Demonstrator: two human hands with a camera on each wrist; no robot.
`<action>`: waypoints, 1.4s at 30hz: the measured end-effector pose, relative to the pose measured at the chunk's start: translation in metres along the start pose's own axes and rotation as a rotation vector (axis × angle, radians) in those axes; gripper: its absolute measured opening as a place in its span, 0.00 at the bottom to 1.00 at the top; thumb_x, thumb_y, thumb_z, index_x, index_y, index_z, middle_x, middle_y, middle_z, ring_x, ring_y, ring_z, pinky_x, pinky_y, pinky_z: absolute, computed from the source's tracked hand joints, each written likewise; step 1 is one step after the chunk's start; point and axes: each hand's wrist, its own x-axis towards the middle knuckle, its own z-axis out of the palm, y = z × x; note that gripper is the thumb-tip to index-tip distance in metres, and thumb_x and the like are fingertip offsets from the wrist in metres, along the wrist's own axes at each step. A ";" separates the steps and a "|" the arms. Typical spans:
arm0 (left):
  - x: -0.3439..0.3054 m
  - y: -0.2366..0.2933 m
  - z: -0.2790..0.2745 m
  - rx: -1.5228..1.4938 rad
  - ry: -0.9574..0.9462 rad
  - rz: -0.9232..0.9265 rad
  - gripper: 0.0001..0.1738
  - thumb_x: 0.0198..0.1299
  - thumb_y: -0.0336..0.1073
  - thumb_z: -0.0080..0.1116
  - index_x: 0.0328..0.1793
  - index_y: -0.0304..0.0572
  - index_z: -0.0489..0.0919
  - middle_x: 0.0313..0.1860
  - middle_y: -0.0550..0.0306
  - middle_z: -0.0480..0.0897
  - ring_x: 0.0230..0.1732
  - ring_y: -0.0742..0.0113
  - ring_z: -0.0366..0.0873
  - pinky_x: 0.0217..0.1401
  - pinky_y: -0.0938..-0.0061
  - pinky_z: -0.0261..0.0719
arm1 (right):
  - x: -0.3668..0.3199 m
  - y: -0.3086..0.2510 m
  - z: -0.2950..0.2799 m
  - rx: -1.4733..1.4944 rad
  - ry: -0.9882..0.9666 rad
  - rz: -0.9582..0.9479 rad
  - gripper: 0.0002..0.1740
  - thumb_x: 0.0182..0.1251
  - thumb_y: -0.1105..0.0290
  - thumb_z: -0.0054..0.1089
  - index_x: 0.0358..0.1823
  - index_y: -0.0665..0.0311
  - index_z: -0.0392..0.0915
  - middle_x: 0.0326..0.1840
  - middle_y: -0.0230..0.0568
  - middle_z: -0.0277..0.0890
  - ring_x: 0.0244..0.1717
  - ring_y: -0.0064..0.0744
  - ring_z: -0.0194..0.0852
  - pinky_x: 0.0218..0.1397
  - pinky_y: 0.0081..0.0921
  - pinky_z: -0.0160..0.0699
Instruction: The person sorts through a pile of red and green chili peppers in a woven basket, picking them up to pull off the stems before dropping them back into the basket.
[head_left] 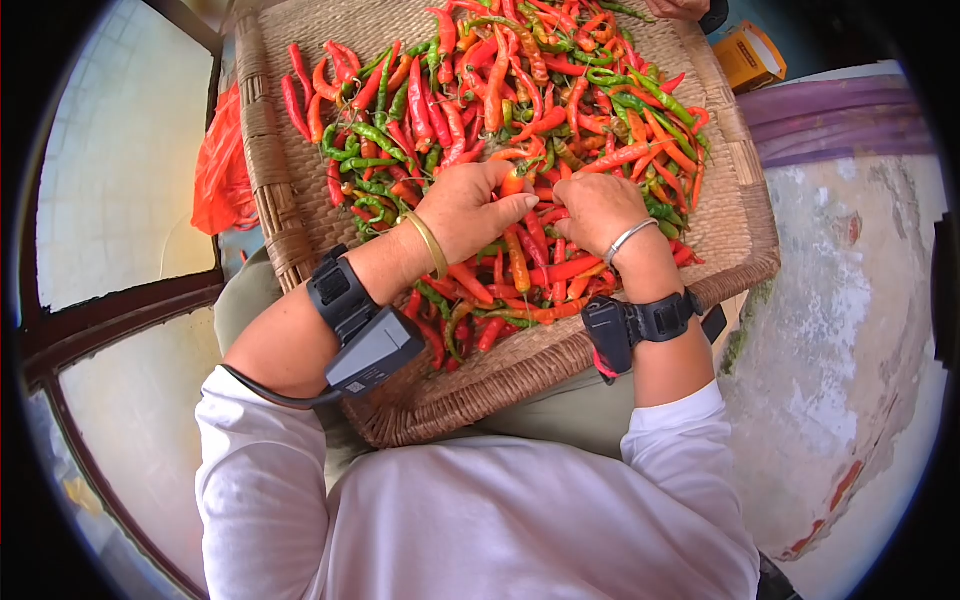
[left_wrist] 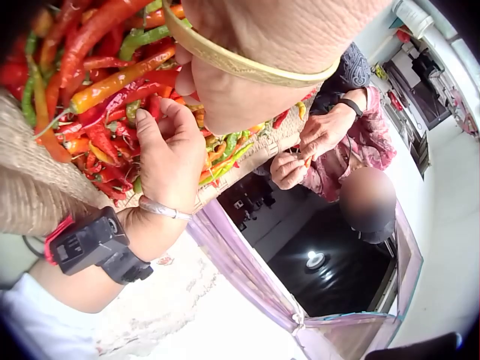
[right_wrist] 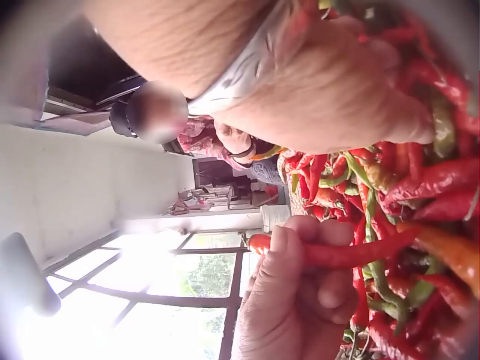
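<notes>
Red, orange and green chili peppers (head_left: 495,85) lie heaped in a woven basket (head_left: 520,385). The left hand (head_left: 468,210), with a gold bangle, grips a red-orange pepper (head_left: 513,183); in the right wrist view this hand (right_wrist: 292,300) has its thumb and fingers round the red pepper (right_wrist: 352,253). Beside it, the right hand (head_left: 603,210), with a silver bangle, is low over the heap with bent fingers. In the left wrist view the right hand's (left_wrist: 172,154) thumb and forefinger are close together at the peppers; whether they pinch anything cannot be told.
Another person's hands (left_wrist: 311,146) are across the basket, holding something small and orange. A red plastic bag (head_left: 223,165) hangs at the basket's left. An orange box (head_left: 748,58) and purple cloth (head_left: 840,118) are at the right, near a worn wall. Framed panes stand left.
</notes>
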 end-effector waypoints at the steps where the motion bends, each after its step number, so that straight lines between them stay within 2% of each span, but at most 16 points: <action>1: 0.000 0.000 0.000 0.002 -0.004 -0.004 0.10 0.54 0.39 0.56 0.34 0.39 0.76 0.18 0.55 0.72 0.21 0.68 0.70 0.28 0.71 0.69 | 0.001 -0.001 -0.001 0.000 -0.001 0.000 0.13 0.46 0.65 0.63 0.32 0.62 0.75 0.31 0.44 0.75 0.38 0.44 0.74 0.42 0.39 0.72; 3: 0.000 0.002 -0.001 0.004 -0.007 -0.006 0.10 0.54 0.39 0.57 0.34 0.39 0.76 0.18 0.55 0.72 0.21 0.68 0.70 0.28 0.71 0.69 | 0.004 -0.002 -0.003 0.010 -0.075 0.039 0.12 0.46 0.64 0.62 0.31 0.62 0.76 0.29 0.45 0.75 0.38 0.45 0.74 0.41 0.39 0.72; 5: -0.001 0.004 -0.002 0.037 -0.065 -0.023 0.09 0.59 0.37 0.54 0.38 0.39 0.75 0.23 0.72 0.70 0.24 0.86 0.64 0.26 0.85 0.67 | 0.005 0.000 0.000 0.044 -0.038 0.014 0.11 0.47 0.64 0.62 0.30 0.62 0.76 0.28 0.45 0.75 0.36 0.45 0.74 0.39 0.39 0.72; 10: -0.002 0.005 0.001 0.053 -0.073 -0.058 0.08 0.59 0.37 0.54 0.38 0.39 0.75 0.23 0.72 0.71 0.24 0.85 0.64 0.26 0.85 0.67 | 0.005 -0.001 -0.002 0.146 0.125 -0.033 0.09 0.48 0.66 0.60 0.27 0.63 0.75 0.25 0.46 0.75 0.30 0.44 0.75 0.33 0.36 0.71; 12: -0.004 0.006 0.003 0.036 -0.083 -0.061 0.08 0.59 0.36 0.54 0.38 0.39 0.75 0.23 0.71 0.71 0.25 0.85 0.64 0.26 0.85 0.67 | 0.009 0.002 0.000 0.434 0.177 -0.077 0.09 0.48 0.67 0.60 0.25 0.65 0.74 0.20 0.43 0.74 0.23 0.39 0.74 0.27 0.31 0.70; 14: -0.005 0.006 0.006 0.050 -0.042 -0.012 0.12 0.53 0.38 0.58 0.35 0.36 0.76 0.21 0.53 0.75 0.23 0.67 0.73 0.29 0.72 0.71 | 0.009 -0.001 -0.002 0.480 0.204 -0.091 0.08 0.48 0.68 0.60 0.25 0.65 0.74 0.18 0.41 0.73 0.21 0.35 0.73 0.25 0.29 0.69; 21: -0.006 0.009 0.005 0.069 -0.062 0.013 0.12 0.53 0.38 0.58 0.36 0.36 0.75 0.22 0.51 0.76 0.24 0.64 0.75 0.29 0.71 0.72 | 0.005 -0.002 -0.012 0.801 0.183 -0.025 0.05 0.54 0.73 0.57 0.25 0.67 0.73 0.16 0.28 0.70 0.19 0.14 0.65 0.23 0.17 0.66; 22: -0.006 0.009 0.005 0.072 -0.049 0.029 0.12 0.53 0.38 0.58 0.36 0.36 0.75 0.22 0.50 0.76 0.24 0.64 0.75 0.29 0.71 0.72 | 0.005 -0.002 -0.012 0.800 0.183 -0.026 0.05 0.54 0.73 0.57 0.25 0.67 0.73 0.16 0.28 0.70 0.19 0.14 0.65 0.23 0.17 0.66; 24: -0.006 0.007 0.005 0.077 -0.036 0.046 0.12 0.53 0.38 0.58 0.36 0.36 0.75 0.22 0.50 0.76 0.24 0.63 0.75 0.29 0.71 0.72 | 0.005 -0.004 -0.009 1.137 0.130 -0.017 0.06 0.52 0.70 0.59 0.24 0.66 0.75 0.20 0.35 0.73 0.21 0.24 0.71 0.27 0.22 0.70; 25: -0.005 0.004 0.007 0.070 -0.030 0.042 0.12 0.53 0.38 0.58 0.36 0.36 0.75 0.21 0.51 0.76 0.24 0.65 0.75 0.28 0.71 0.72 | 0.005 -0.006 -0.010 1.136 0.132 -0.018 0.06 0.52 0.70 0.59 0.24 0.66 0.75 0.20 0.35 0.73 0.21 0.24 0.71 0.27 0.22 0.70; 27: -0.005 0.004 0.007 0.065 -0.023 0.040 0.12 0.53 0.39 0.58 0.36 0.36 0.75 0.21 0.52 0.76 0.24 0.66 0.74 0.28 0.72 0.72 | 0.003 -0.010 -0.010 1.180 0.128 -0.139 0.03 0.56 0.76 0.54 0.27 0.67 0.73 0.25 0.27 0.69 0.25 0.13 0.66 0.28 0.15 0.67; 28: -0.006 0.006 0.006 0.020 -0.065 -0.013 0.12 0.54 0.39 0.58 0.35 0.37 0.76 0.20 0.54 0.75 0.23 0.69 0.73 0.27 0.73 0.71 | 0.003 -0.010 -0.011 1.179 0.131 -0.142 0.03 0.56 0.76 0.54 0.27 0.67 0.73 0.25 0.27 0.69 0.25 0.13 0.66 0.28 0.15 0.67; 30: -0.006 0.009 0.005 -0.025 -0.106 -0.067 0.12 0.55 0.40 0.58 0.35 0.37 0.76 0.19 0.57 0.75 0.22 0.71 0.72 0.26 0.74 0.71 | 0.003 -0.010 -0.010 1.088 0.253 -0.187 0.04 0.51 0.74 0.59 0.24 0.67 0.75 0.23 0.35 0.71 0.25 0.23 0.69 0.30 0.21 0.69; 32: -0.006 0.012 0.003 -0.097 -0.274 -0.217 0.12 0.59 0.41 0.54 0.35 0.38 0.75 0.20 0.70 0.70 0.22 0.83 0.65 0.25 0.83 0.66 | 0.006 -0.011 -0.004 1.107 0.303 -0.224 0.05 0.51 0.74 0.60 0.23 0.68 0.75 0.23 0.35 0.71 0.24 0.24 0.69 0.29 0.21 0.68; 37: -0.007 0.009 0.004 -0.113 -0.334 -0.185 0.11 0.58 0.40 0.56 0.31 0.39 0.76 0.19 0.70 0.71 0.22 0.83 0.65 0.24 0.83 0.67 | 0.009 -0.017 0.000 1.084 0.388 -0.297 0.06 0.51 0.73 0.60 0.24 0.69 0.75 0.22 0.37 0.70 0.24 0.26 0.68 0.29 0.24 0.67; 42: -0.007 0.006 0.007 -0.162 -0.313 -0.154 0.10 0.57 0.40 0.57 0.31 0.40 0.76 0.18 0.70 0.72 0.22 0.83 0.66 0.25 0.84 0.67 | 0.007 -0.019 -0.002 1.061 0.458 -0.217 0.08 0.53 0.71 0.59 0.24 0.70 0.75 0.21 0.39 0.69 0.24 0.27 0.68 0.29 0.25 0.67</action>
